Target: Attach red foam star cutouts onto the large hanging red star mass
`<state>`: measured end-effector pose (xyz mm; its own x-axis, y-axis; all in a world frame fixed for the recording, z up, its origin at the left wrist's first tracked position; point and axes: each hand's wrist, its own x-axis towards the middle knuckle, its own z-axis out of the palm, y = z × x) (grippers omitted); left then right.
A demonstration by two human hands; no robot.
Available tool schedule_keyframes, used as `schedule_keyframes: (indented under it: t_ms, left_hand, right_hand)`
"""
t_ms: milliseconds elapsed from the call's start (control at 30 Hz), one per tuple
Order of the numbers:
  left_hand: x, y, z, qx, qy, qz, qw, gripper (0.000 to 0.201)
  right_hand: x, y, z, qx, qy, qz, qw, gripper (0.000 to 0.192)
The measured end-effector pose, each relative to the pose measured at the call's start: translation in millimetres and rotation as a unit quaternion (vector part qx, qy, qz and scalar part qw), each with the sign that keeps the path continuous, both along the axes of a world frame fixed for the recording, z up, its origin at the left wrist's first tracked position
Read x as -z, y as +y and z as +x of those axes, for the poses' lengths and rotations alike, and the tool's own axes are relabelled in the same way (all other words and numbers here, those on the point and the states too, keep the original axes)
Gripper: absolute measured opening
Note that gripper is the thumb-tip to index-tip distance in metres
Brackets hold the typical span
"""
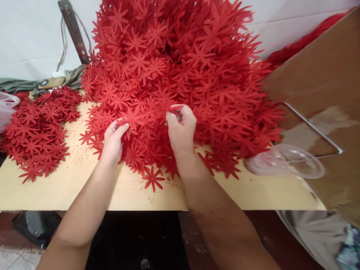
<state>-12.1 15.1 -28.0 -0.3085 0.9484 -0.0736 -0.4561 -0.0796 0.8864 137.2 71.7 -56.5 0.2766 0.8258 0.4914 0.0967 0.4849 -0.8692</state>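
Both hands work at the near edge of a big heap of red flower-shaped cutouts [180, 75] piled on the pale wooden desk [70, 187]. Left hand [114, 140] pinches one red flower cutout [135, 118] between thumb and fingers [122, 129], at the heap's near left side. Right hand [181, 125] is closed, fingers curled round the petals of another red cutout [173, 108] at the heap's near middle. The two hands are near each other, not touching. A single loose red flower [153, 179] lies flat on the desk just near of the heap, between the forearms. A smaller flat pile of red flower cutouts [39, 127] sits well apart at the left. A clear plastic lid [284, 161] rests at the right, beside a brown cardboard sheet [323, 75]. Grey-green cloth [19, 84] lies at far left.
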Motion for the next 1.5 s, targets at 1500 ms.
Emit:
schedule_keyframes:
  t_ms: [1500]
  left_hand:
    - [-5.6,-10,8,0.096,0.064,0.024,0.993,0.024]
  right_hand:
    - [-7.1,-34,-29,-0.122,-0.098,-0.021,0.987,0.007]
